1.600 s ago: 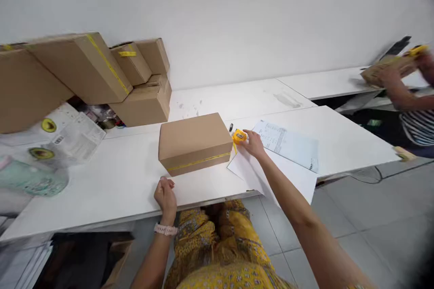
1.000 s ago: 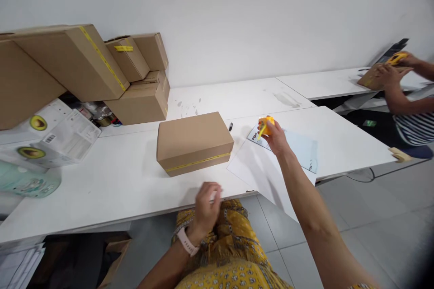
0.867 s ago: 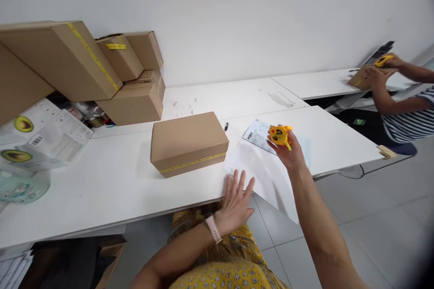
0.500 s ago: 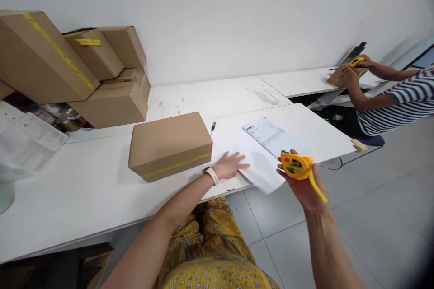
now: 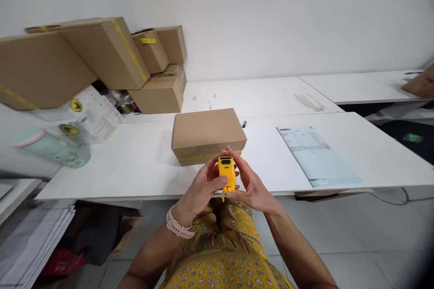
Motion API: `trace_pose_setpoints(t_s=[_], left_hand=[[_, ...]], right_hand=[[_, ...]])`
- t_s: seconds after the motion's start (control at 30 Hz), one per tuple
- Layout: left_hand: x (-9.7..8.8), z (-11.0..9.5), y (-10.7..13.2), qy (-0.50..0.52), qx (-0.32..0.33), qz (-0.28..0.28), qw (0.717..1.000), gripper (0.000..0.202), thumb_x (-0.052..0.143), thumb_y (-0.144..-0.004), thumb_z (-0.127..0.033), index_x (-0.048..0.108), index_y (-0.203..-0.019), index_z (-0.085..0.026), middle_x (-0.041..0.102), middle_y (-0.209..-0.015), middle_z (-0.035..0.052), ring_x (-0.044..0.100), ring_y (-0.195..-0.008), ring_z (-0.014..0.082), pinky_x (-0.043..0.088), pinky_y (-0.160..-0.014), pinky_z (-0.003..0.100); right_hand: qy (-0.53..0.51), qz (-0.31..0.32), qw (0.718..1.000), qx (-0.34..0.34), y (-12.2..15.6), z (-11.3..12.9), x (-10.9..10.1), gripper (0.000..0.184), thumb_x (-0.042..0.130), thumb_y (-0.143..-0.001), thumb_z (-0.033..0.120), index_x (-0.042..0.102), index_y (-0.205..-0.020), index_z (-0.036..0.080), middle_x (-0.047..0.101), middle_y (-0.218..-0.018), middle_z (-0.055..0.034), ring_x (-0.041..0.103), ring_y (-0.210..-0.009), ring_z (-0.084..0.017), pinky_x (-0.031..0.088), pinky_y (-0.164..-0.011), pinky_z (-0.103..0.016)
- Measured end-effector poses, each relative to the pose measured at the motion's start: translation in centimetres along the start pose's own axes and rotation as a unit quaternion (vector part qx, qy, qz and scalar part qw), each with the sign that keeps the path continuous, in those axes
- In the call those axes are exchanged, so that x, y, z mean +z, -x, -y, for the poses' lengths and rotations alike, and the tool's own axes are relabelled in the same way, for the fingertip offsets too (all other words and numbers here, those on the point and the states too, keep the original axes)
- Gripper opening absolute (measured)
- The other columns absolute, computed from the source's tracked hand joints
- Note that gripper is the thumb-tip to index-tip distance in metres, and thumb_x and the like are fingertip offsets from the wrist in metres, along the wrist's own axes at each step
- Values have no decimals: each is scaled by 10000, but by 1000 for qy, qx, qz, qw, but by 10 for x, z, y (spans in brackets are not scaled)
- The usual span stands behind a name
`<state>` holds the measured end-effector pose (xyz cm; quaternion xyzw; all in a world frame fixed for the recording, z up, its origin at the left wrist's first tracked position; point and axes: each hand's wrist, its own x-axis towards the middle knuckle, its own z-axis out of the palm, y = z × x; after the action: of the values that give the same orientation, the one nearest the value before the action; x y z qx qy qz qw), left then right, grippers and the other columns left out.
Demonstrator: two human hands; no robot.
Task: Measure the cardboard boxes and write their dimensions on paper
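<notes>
Both of my hands hold a small yellow tape measure just above the near edge of the white table. My left hand grips it from the left, thumb on its side. My right hand cups it from the right, fingers curled round it. Right behind the tape measure lies a closed brown cardboard box with a yellow tape band along its front. A black pen lies at the box's right rear corner.
A printed paper sheet lies to the right on the table. Stacked cardboard boxes lean against the wall at back left, with white packages and a green cylinder below. Papers lie under the table at left.
My right hand picked the tape measure up beside the box and swung it right, then back in front of me. My left hand left the table and joined it. The view turned back left.
</notes>
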<state>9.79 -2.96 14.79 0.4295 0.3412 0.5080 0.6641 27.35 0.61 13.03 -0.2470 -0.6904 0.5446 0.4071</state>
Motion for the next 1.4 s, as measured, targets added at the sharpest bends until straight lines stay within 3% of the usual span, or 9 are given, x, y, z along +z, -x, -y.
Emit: trace_pose_setpoints(t_s=[0.1,0.2,0.3,0.37,0.7,0.83,1.0,1.1,1.4], left_hand=[[-22,-2,11,-177,117,-142,967,730,879,-698,-423,533,-1325,-281,635,-1187,93,671,-997,252,586,-820,374],[-30,-4,16,-402,258,-245,844,636,844,-746,-302,520,-1293,-268,586,-1181,84,630,-1049,247,554,-886,384],[-29,-10,16,-532,345,-240,735,535,802,-793,-226,527,-1251,-246,576,-1160,91,586,-1092,261,524,-923,400],[-29,-15,14,-560,362,-212,714,522,793,-808,-223,516,-1250,-243,603,-1124,81,593,-1053,254,523,-905,392],[-37,-40,8,-493,237,-113,830,558,856,-756,-336,599,-1248,-279,699,-1093,33,687,-968,226,559,-885,375],[-47,-53,7,-415,172,-113,886,627,874,-709,-304,605,-1275,-284,708,-1052,26,710,-915,216,593,-825,341],[-108,-93,7,-376,177,-213,884,607,928,-591,-311,656,-1127,-223,699,-1034,31,691,-936,242,594,-813,352],[-154,-113,1,-364,174,-248,881,611,949,-525,-307,668,-1058,-207,703,-1005,37,673,-929,257,583,-822,368],[-232,-121,-34,-284,112,-216,927,661,971,-484,-296,672,-1060,-171,710,-1017,44,674,-900,204,570,-804,299]], right_hand=[[4,15,1000,15,-13,7,8,789,838,-734,478,498,-1439,385,439,-1550,-53,396,-1428,-313,365,-1155,-525],[-24,-48,996,68,-21,12,17,382,709,-852,524,649,-1143,282,672,-1076,-66,632,-995,-227,541,-889,-427],[-39,-54,992,105,-30,17,27,333,690,-854,559,602,-888,240,594,-752,1,568,-686,-153,517,-628,-312],[-55,-44,990,124,-36,22,30,388,685,-844,590,545,-787,233,544,-649,30,511,-573,-123,461,-538,-275],[-172,-3,959,225,-55,31,17,464,781,-752,553,511,-608,203,495,-495,46,388,-435,-70,316,-417,-227],[-257,-55,941,211,-61,39,-5,481,819,-678,476,427,-572,219,320,-503,78,241,-435,-54,200,-388,-223],[-206,-202,953,91,-79,45,-79,449,672,-775,411,315,-559,243,252,-582,35,261,-501,-110,301,-434,-270],[-181,-228,953,80,-99,25,-111,314,650,-764,369,411,-609,239,344,-631,19,349,-553,-124,389,-525,-296],[-23,-151,977,150,-138,-63,-118,303,597,-795,445,504,-621,214,477,-663,-3,434,-659,-147,407,-696,-315]])
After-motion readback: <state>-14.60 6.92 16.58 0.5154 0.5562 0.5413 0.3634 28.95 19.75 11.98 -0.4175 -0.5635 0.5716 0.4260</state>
